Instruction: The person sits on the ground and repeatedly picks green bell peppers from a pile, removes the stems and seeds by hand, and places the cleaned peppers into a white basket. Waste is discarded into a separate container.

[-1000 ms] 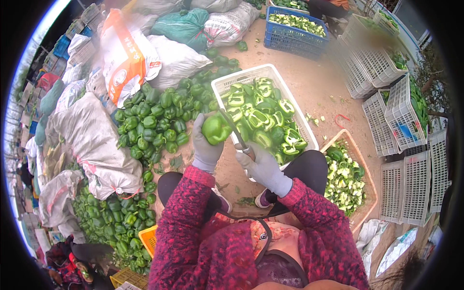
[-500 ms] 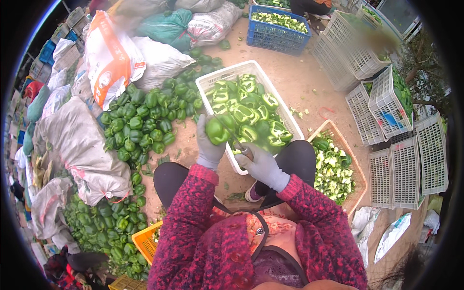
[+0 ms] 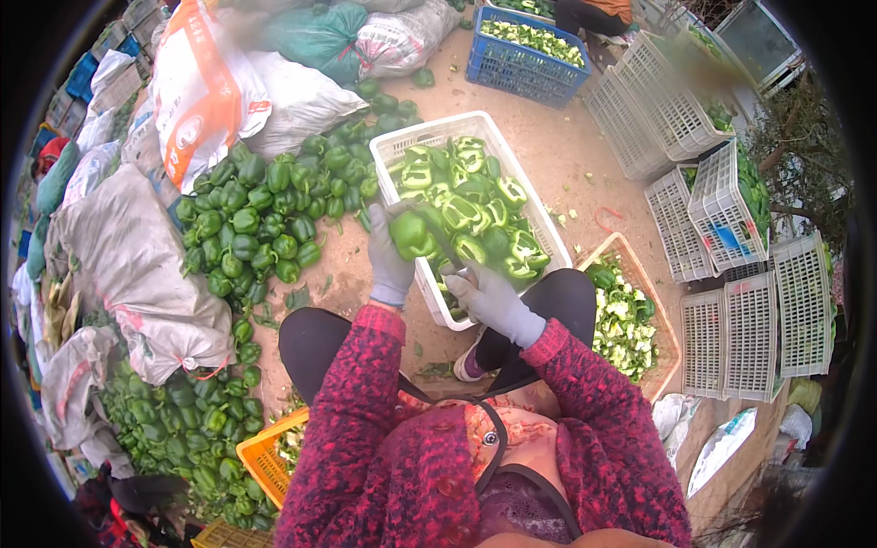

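In my gloved left hand (image 3: 390,265) is a whole green bell pepper (image 3: 414,236), held over the near left side of a white plastic crate (image 3: 427,135). My gloved right hand (image 3: 498,306) grips a knife (image 3: 445,245); its blade points up and left, beside the pepper's right side. Whether the edge touches the pepper I cannot tell. Cut pepper halves (image 3: 466,215) with pale insides fill the crate below. Fingers of the right hand cover most of the knife's handle.
Whole peppers (image 3: 247,219) are heaped at the left, beside bulging sacks (image 3: 146,274). An orange-tan crate (image 3: 673,333) of pale pepper cores stands by my right knee. Farther off are a blue crate (image 3: 521,68) and white crates (image 3: 754,320). A yellow crate (image 3: 265,461) sits near my left elbow.
The knife blade, low by the pepper's lower right before, now stands higher along its side. Both hands have shifted only slightly; the surrounding scene has moved a little left in view.
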`<action>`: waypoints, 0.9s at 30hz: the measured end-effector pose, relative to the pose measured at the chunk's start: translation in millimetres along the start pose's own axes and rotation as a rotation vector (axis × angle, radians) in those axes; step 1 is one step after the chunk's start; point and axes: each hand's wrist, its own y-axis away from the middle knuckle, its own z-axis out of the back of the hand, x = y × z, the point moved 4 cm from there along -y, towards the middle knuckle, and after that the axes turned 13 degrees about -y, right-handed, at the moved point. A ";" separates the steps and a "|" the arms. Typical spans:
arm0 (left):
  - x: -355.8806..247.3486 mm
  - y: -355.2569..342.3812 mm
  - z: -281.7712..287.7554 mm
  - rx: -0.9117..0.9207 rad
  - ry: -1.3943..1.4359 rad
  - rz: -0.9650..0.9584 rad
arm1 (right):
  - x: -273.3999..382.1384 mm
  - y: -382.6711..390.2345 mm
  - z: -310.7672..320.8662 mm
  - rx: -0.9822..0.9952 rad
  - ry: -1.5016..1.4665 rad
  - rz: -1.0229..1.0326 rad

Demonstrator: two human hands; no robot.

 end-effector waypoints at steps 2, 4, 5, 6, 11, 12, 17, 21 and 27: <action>10.1 -9.3 7.4 -0.001 -0.035 -0.026 | -5.0 -3.5 8.0 0.038 -0.130 -0.109; 21.9 -14.1 11.2 -0.012 -0.109 -0.103 | -9.3 -7.6 13.9 0.049 -0.103 -0.107; 30.1 -15.1 11.6 -0.021 -0.197 -0.090 | -10.9 -12.9 12.8 0.041 -0.122 -0.049; 37.2 -15.3 9.5 -0.017 -0.258 -0.105 | -12.1 -16.2 14.6 0.000 -0.055 -0.003; 48.4 -14.7 -3.6 -0.035 -0.505 -0.159 | -6.4 -26.7 22.9 -0.133 0.033 0.077; 46.4 -16.5 -4.5 -0.072 -0.486 -0.154 | -6.3 -25.2 26.8 -0.101 -0.010 -0.022; 46.4 -20.4 -21.4 -0.027 -0.161 0.145 | 0.3 -18.8 45.9 -0.093 0.093 -0.109; 44.2 -11.2 -50.7 0.003 -0.129 0.299 | -8.3 -28.0 46.1 -0.213 0.302 0.044; 24.6 9.1 -81.3 0.149 -0.261 0.182 | -7.0 -29.3 65.6 -0.266 0.592 0.144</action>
